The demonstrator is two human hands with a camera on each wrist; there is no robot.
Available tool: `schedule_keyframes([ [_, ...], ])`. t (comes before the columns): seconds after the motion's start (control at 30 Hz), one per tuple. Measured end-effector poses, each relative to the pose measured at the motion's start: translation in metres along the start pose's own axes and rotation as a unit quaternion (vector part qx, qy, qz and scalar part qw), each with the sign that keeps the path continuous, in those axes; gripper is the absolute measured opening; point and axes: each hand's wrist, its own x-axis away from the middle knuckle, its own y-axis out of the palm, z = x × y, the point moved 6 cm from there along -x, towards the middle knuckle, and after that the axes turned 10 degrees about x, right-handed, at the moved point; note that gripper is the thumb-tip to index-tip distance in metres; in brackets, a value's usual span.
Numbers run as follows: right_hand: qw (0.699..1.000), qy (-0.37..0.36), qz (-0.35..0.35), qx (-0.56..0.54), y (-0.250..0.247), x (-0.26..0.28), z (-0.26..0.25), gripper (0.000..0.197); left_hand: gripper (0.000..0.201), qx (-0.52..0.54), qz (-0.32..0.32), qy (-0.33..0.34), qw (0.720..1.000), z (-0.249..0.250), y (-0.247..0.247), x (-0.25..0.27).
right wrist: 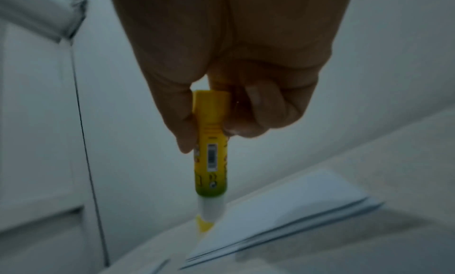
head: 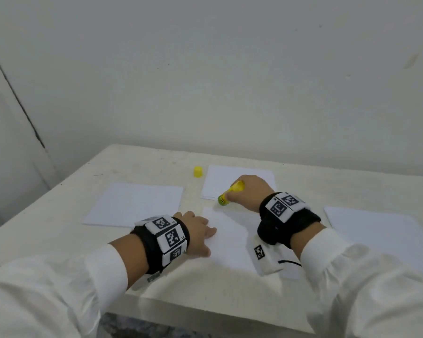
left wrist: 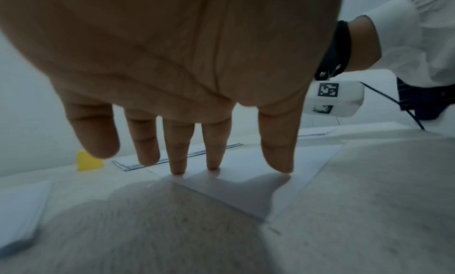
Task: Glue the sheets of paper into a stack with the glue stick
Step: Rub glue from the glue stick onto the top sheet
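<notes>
White table (head: 137, 164), glue stick (head: 230, 193) in right grip (head: 248, 191), tip at sheet (head: 230, 237).

On the counter (head: 137, 164) four lots of paper lie apart. The near sheet (head: 230, 240) sits at the front middle, with the left hand (head: 198, 234) resting on its left edge. Behind it lies the far stack (head: 230, 178), and the cap (head: 198, 171) stands just left of that stack. The right hand (head: 250, 191) holds the glue stick (head: 230, 192) over the gap between the two. The left sheet (head: 134, 203) lies to the left, the right sheet (head: 381, 235) well to the right.
</notes>
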Motion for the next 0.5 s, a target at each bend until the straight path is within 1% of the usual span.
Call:
schedule_keyframes([
  [0.1, 0.996, -0.02, -0.041, 0.073, 0.021, -0.016, -0.025, 0.032, 0.064, -0.008, -0.021, -0.008, 1.0, -0.001, 0.001, 0.0],
  [0.17, 0.993, -0.018, -0.051, 0.103, 0.026, -0.024, -0.037, 0.025, 0.067, -0.014, -0.036, -0.007, 0.999, -0.001, 0.001, 0.0],
  [0.27, 0.99, -0.011, -0.061, 0.129, 0.03, -0.036, -0.046, 0.031, 0.069, -0.011, -0.04, 0.003, 0.999, -0.003, 0.0, 0.0],
  [0.4, 0.991, -0.003, -0.08, 0.108, 0.036, -0.046, -0.044, 0.035, 0.067, 0.006, -0.016, 0.018, 1.0, -0.007, -0.003, -0.003],
  [0.5, 0.993, -0.002, -0.086, 0.086, 0.042, -0.048, -0.037, 0.031, 0.066, 0.009, -0.014, 0.015, 1.0, -0.011, -0.004, -0.005],
])
